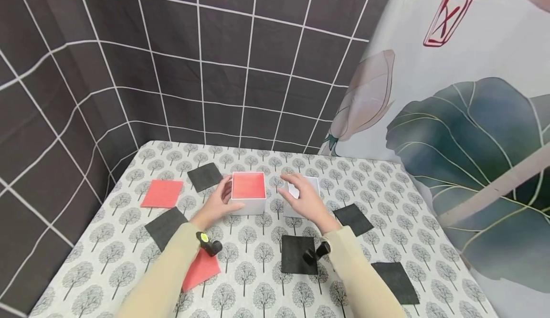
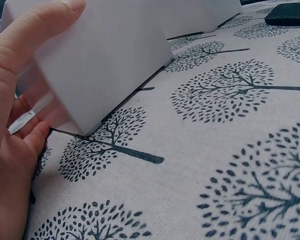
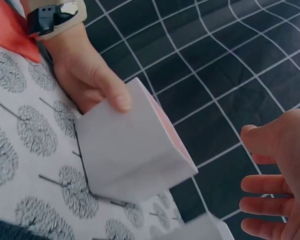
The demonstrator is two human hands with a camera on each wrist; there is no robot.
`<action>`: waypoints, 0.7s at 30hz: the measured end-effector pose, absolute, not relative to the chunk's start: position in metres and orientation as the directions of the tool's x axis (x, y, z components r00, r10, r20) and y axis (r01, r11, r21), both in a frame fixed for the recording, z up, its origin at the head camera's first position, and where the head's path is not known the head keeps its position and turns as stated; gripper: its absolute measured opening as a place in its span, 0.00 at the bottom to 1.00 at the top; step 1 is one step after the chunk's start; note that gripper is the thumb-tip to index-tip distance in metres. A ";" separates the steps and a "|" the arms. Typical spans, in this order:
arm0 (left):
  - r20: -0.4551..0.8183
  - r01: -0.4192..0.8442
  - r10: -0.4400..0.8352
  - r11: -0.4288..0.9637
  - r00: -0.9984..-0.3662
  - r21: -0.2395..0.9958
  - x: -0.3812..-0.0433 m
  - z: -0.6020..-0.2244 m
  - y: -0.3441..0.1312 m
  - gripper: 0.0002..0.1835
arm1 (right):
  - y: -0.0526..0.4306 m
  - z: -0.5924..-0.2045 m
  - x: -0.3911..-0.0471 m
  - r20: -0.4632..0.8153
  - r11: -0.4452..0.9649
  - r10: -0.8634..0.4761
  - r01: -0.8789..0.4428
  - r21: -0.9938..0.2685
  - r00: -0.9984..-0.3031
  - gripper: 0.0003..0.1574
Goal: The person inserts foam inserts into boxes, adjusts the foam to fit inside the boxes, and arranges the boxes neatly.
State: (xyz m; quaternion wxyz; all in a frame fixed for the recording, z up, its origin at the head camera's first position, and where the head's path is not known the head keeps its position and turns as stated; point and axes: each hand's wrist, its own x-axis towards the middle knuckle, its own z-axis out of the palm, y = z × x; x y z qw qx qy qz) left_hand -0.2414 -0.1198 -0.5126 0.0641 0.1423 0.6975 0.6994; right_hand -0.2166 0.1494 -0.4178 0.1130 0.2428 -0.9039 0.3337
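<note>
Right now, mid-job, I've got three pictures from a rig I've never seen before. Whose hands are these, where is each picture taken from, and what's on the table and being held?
There is no machine here: these are one person's two bare hands. The wide picture comes from a camera worn on the head, looking forward and down. The two closer ones come from cameras on the wrists, each showing that hand's work. On the tree-print tablecloth stand two white boxes side by side. Around them I count two red squares and five black squares, lying flat. The left hand grips the left white box, which shows red within its rim. The right hand is near the right white box, fingers spread, holding nothing.
</note>
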 end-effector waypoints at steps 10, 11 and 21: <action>0.120 0.123 0.299 -0.008 -0.947 0.992 -0.244 -0.518 -0.119 0.59 | 0.184 -0.428 -0.181 0.425 0.649 -0.355 -0.546 -0.529 -0.833 0.26; 0.115 0.116 0.303 -0.013 -0.946 0.993 -0.244 -0.517 -0.119 0.60 | 0.187 -0.430 -0.177 0.423 0.651 -0.352 -0.544 -0.529 -0.835 0.26; 0.152 0.168 0.223 0.056 -0.963 0.984 -0.238 -0.476 -0.126 0.63 | 0.216 -0.450 -0.135 0.226 0.681 -0.465 -0.509 -0.527 -0.856 0.40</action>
